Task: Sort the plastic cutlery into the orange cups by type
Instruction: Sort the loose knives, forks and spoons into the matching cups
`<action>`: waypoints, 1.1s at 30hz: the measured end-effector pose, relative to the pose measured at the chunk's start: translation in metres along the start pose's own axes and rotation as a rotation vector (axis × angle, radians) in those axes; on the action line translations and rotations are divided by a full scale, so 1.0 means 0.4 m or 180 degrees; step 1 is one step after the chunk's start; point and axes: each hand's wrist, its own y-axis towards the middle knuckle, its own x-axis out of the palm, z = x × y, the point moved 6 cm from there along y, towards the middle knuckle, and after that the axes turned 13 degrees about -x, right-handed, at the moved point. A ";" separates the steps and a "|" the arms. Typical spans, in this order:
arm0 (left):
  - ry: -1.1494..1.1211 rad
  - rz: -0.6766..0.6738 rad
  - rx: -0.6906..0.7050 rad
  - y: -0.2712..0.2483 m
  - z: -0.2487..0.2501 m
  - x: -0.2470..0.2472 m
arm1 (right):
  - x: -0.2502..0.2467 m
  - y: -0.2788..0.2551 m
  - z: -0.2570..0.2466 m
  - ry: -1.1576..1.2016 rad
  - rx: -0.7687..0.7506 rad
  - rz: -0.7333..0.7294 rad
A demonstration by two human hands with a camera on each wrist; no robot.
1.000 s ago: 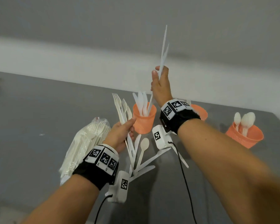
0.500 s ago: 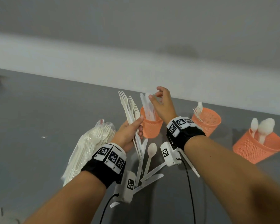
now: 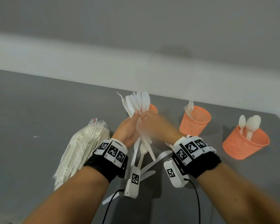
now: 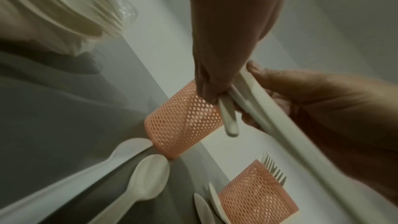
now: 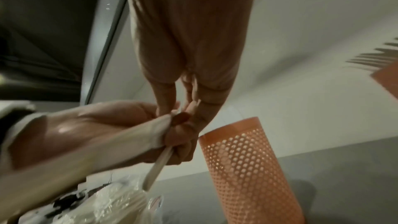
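Observation:
My left hand [image 3: 134, 117] grips a bunch of white forks [image 3: 128, 104] by the handles, fanned upward. My right hand [image 3: 144, 116], blurred, meets it and pinches one piece in the bunch [image 5: 159, 157]. Just behind the hands stands an orange mesh cup [image 3: 153, 109] with knives [image 3: 144, 99] sticking up, mostly hidden. A second orange cup [image 3: 195, 123] holds forks, and a third [image 3: 246, 144] at the right holds spoons. In the left wrist view the fingers [image 4: 211, 91] clamp the handles [image 4: 228, 120] while the right thumb [image 4: 254, 67] lies on a long piece.
A clear plastic bag of white cutlery [image 3: 81, 151] lies at the left on the grey table [image 3: 31, 110]. Loose spoons [image 4: 148, 176] and knives [image 3: 152, 165] lie under my wrists. A pale wall runs along the table's far edge.
My right hand let the knives drop into the near cup, then came down and left to the bunch in my left hand. The left hand has risen slightly.

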 end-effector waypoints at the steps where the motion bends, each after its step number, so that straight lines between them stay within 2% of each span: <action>1: 0.0020 0.0005 -0.0003 -0.004 -0.005 0.003 | -0.005 -0.006 0.003 0.0180 0.0055 -0.0016; 5: -0.0109 -0.0014 -0.0082 -0.015 -0.022 0.011 | -0.014 -0.041 0.016 0.1563 0.0199 0.0143; 9: 0.0136 0.0085 0.0152 -0.029 -0.011 0.024 | -0.021 -0.067 0.011 0.1948 0.0244 0.0214; 13: 0.0157 0.0215 0.0160 -0.033 -0.018 0.027 | -0.041 -0.098 -0.007 0.1637 0.0380 0.0054; 16: 0.0121 0.0423 0.0244 -0.035 -0.020 0.025 | -0.049 -0.121 -0.008 0.0512 0.0664 -0.0209; 19: 0.0106 0.0628 0.0361 -0.040 -0.017 0.018 | -0.078 -0.134 0.012 -0.0307 0.0783 0.0110; 21: 0.0153 0.0767 0.0424 -0.044 -0.016 0.010 | -0.092 -0.151 0.006 -0.0287 0.0699 0.0539; 23: 0.0272 0.0846 0.0420 -0.048 -0.018 0.012 | -0.084 -0.161 -0.023 0.0050 0.0379 0.0737; 25: 0.0350 0.0773 0.0411 -0.054 -0.025 0.028 | -0.053 -0.161 -0.052 0.0143 0.0144 0.0506; 27: 0.0393 0.0579 0.0421 -0.069 -0.030 0.043 | -0.031 -0.159 -0.067 -0.0105 0.0066 0.0352; 29: 0.0362 0.0442 0.0457 -0.074 -0.028 0.054 | -0.043 -0.151 -0.060 -0.0047 0.0102 0.0445; 33: 0.0158 0.0513 0.0556 -0.079 -0.023 0.051 | -0.074 -0.162 -0.051 0.0267 0.0093 0.0844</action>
